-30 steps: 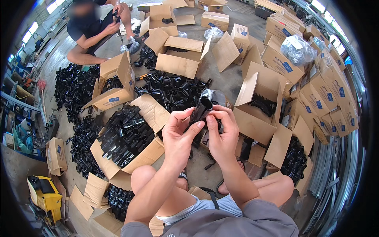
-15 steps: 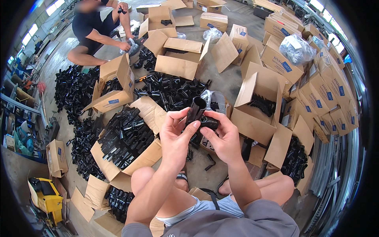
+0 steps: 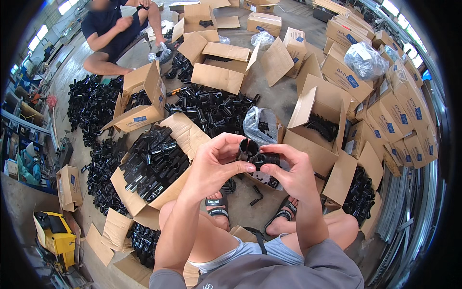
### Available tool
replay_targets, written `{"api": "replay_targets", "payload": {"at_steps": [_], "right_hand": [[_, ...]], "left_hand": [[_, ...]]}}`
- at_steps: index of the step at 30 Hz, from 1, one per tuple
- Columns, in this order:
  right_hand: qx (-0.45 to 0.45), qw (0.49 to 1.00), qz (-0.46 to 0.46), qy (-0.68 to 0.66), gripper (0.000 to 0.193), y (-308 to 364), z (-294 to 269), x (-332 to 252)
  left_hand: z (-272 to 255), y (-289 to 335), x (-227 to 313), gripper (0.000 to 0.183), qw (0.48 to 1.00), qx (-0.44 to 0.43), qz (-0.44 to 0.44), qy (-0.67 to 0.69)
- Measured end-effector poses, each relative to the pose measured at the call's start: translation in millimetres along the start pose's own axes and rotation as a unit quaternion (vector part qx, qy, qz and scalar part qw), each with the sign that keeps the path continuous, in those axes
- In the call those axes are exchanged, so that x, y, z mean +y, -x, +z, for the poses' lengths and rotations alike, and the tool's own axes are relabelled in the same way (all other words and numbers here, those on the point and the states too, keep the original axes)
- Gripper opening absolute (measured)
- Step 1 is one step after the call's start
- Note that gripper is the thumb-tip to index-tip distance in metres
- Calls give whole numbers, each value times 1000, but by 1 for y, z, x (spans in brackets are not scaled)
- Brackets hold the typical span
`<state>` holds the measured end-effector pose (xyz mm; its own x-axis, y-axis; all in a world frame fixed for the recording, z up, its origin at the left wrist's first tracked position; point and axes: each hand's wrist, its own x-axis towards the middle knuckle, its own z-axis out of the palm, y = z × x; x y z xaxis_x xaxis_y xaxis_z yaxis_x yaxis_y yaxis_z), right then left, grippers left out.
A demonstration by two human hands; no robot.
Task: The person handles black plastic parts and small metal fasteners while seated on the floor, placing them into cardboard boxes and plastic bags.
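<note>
1. Left hand (image 3: 214, 163) and right hand (image 3: 294, 167) are gripping a glossy black tubular fitting (image 3: 247, 151), right of the brown cardboard box (image 3: 168, 192).
2. Stacked black fittings (image 3: 154, 166) are filling it; loose black fittings (image 3: 211, 110) beyond are apparently awaiting handling.

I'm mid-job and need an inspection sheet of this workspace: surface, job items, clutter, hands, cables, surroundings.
Surface: grey floor, scattered with cartons and black parts.
Job's things: black tubular work, raised above the floor; one piece or two, cannot tell.
Clutter: loose heap of black parts; open carton filled with more; crumpled clear plastic bag beyond the hands.
Hands: left hand and right hand both grip the black tubular work.
Cables: none can be made out for certain.
Surroundings: co-worker seated at upper left; stacked cartons and long metal lengths at right; yellow machine at lower left.
</note>
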<state>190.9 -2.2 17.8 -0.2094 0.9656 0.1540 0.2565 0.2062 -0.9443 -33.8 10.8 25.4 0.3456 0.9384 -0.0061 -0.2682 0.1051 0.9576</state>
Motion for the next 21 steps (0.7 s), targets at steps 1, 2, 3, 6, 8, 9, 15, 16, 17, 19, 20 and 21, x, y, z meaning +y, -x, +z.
{"api": "replay_targets", "payload": {"at_steps": [1, 2, 3, 6, 8, 9, 15, 16, 17, 19, 20, 21], "right_hand": [[5, 998, -21, 58, 43, 0, -2, -2], [-1, 996, -47, 79, 44, -1, -3, -2], [-6, 992, -72, 101, 46, -2, -5, -1], [-17, 979, -121, 161, 49, 0, -6, -2], [-24, 977, -121, 172, 50, 2, -5, -5], [-28, 980, -109, 166, 51, 4, -5, -5], [-36, 983, -114, 143, 49, 6, -5, 4], [-34, 986, -109, 121, 48, 4, -6, 5], [-14, 994, -92, 59, 40, 1, -8, 15], [86, 992, -19, -87, 33, -16, -22, 52], [132, 987, 29, -92, 31, -30, -38, 79], [175, 977, 75, -99, 30, -44, -52, 110]], "left_hand": [[1, 0, -1, 47, 1000, 8, 3, 4], [2, 0, -2, 47, 1000, 16, 6, 9], [3, 0, -2, 46, 1000, 19, 16, 5], [6, 0, -4, 44, 999, 24, 30, -6], [5, 0, -4, 45, 1000, 21, 18, -12], [5, 0, -5, 47, 1000, 21, 9, -16], [3, 2, -11, 48, 999, 24, -8, -43], [3, 3, -10, 47, 999, 27, -12, -42], [3, 4, -7, 47, 999, 32, -15, -41], [5, 6, -3, 42, 990, 71, 15, -118], [6, 5, -2, 43, 988, 88, 9, -126], [5, 6, -1, 43, 984, 110, 4, -138]]}}
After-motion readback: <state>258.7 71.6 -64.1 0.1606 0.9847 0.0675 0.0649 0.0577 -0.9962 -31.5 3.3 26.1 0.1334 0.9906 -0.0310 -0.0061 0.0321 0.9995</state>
